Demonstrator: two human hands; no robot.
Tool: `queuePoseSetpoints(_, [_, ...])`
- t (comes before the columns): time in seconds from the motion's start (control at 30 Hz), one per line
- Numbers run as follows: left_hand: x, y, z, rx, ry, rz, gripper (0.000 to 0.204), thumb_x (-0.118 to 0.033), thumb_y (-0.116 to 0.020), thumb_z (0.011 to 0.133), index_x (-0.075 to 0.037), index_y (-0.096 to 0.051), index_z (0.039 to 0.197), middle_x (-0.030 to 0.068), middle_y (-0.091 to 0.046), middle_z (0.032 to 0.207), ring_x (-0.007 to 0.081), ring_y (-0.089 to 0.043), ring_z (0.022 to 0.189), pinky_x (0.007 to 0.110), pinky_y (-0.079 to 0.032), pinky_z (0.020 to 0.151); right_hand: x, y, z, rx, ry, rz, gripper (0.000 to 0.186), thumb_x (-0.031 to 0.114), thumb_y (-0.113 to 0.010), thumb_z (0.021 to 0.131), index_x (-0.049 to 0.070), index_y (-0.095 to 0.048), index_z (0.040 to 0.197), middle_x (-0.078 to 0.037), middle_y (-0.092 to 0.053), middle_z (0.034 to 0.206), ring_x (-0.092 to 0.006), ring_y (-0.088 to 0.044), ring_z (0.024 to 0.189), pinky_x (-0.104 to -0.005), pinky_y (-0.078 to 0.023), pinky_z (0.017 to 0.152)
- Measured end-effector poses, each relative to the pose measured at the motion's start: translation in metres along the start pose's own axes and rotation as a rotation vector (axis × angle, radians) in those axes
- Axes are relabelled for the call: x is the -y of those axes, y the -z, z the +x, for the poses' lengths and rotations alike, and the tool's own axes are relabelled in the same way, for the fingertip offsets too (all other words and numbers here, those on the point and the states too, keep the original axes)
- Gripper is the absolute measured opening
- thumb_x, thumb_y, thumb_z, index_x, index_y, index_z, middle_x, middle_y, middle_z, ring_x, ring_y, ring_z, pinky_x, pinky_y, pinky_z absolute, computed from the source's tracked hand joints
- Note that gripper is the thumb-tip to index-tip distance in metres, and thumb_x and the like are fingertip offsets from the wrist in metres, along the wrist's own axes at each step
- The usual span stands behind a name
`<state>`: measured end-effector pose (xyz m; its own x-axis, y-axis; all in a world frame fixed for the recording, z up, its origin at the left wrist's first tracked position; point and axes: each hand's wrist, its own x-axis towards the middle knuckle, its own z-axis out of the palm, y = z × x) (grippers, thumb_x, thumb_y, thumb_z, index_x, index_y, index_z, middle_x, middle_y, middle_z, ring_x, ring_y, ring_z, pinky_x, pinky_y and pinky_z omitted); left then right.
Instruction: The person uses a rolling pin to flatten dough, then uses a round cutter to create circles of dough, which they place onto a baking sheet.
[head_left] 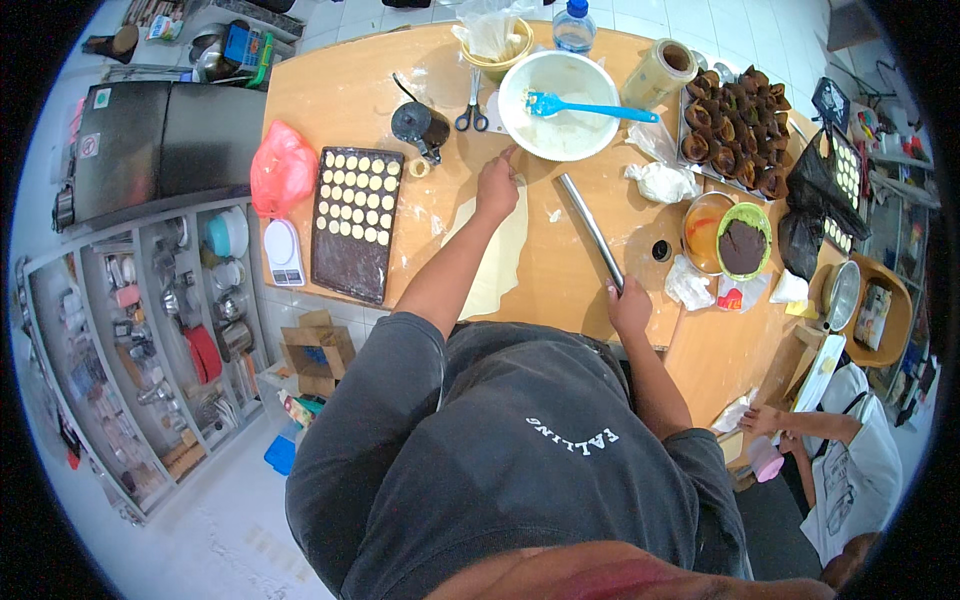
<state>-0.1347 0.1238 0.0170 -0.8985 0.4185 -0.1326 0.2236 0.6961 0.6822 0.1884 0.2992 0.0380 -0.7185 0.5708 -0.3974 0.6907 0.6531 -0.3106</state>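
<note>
Found dough sheet (495,265) flattened, seemingly uncut, at table's (330,100) near edge. Gripping steel rolling pin (594,230) with right hand (629,308); cannot tell grip of left hand (497,187), by sheet's far end. Judged tray (350,265), near left edge, mostly filled with dough rounds (358,199).

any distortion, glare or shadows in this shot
Head view: edges bow toward the rim, as on the shelf unit, and the corners go black; head view again: a glare streak runs along the metal rod in the right hand, and soft shadows fall on the table.
</note>
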Motion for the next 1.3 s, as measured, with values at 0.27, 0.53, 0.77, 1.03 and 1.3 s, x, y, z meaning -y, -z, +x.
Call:
queuePoseSetpoints(0.27, [0.003, 0.003, -0.002, 0.002, -0.112, -0.023, 0.055, 0.009, -0.054, 0.083, -0.008, -0.063, 0.135, 0.0181, -0.067, 0.096, 0.0385, -0.062, 0.097, 0.05, -0.05, 0.087, -0.01, -0.011, 0.0, -0.051, 0.03, 0.001, 0.034, 0.036, -0.071, 0.093, 0.006, -0.057, 0.094, -0.019, -0.067, 0.084, -0.0412, -0.067, 0.077, -0.053, -0.052, 0.069])
queuePoseSetpoints(0.53, [0.002, 0.015, -0.003, 0.044, -0.097, -0.062, 0.053, 0.007, -0.055, 0.087, -0.01, -0.061, 0.137, 0.0173, -0.065, 0.1, 0.0358, -0.064, 0.098, 0.046, -0.051, 0.087, -0.007, -0.009, 0.0, -0.047, 0.01, -0.015, 0.036, 0.037, -0.073, 0.091, 0.006, -0.057, 0.094, -0.018, -0.067, 0.083, -0.0392, -0.067, 0.076, -0.0517, -0.052, 0.068])
queuePoseSetpoints(0.77, [-0.002, 0.019, 0.008, 0.149, -0.104, -0.058, 0.052, 0.004, -0.055, 0.091, -0.011, -0.059, 0.14, 0.018, -0.068, 0.104, 0.0359, -0.066, 0.099, 0.045, -0.052, 0.087, -0.008, -0.005, -0.003, -0.05, -0.008, 0.009, 0.035, 0.038, -0.072, 0.093, 0.006, -0.058, 0.094, -0.018, -0.067, 0.084, -0.0406, -0.067, 0.077, -0.053, -0.052, 0.07])
queuePoseSetpoints(1.03, [0.009, 0.024, 0.027, 0.315, -0.142, 0.039, 0.049, 0.0, -0.057, 0.09, -0.009, -0.061, 0.138, 0.0207, -0.074, 0.101, 0.039, -0.07, 0.091, 0.047, -0.055, 0.082, -0.003, -0.014, -0.005, -0.101, -0.022, 0.024, 0.034, 0.037, -0.072, 0.092, 0.006, -0.058, 0.096, -0.019, -0.068, 0.083, -0.0416, -0.067, 0.078, -0.0535, -0.052, 0.07])
queuePoseSetpoints(1.3, [0.022, 0.018, 0.036, 0.376, -0.241, 0.073, 0.053, 0.004, -0.055, 0.085, -0.009, -0.063, 0.136, 0.0217, -0.072, 0.091, 0.0395, -0.07, 0.088, 0.047, -0.055, 0.081, 0.007, -0.017, -0.019, -0.166, -0.065, -0.051, 0.038, 0.033, -0.075, 0.089, 0.006, -0.059, 0.11, -0.019, -0.065, 0.106, -0.039, -0.063, 0.102, -0.0545, -0.048, 0.085])
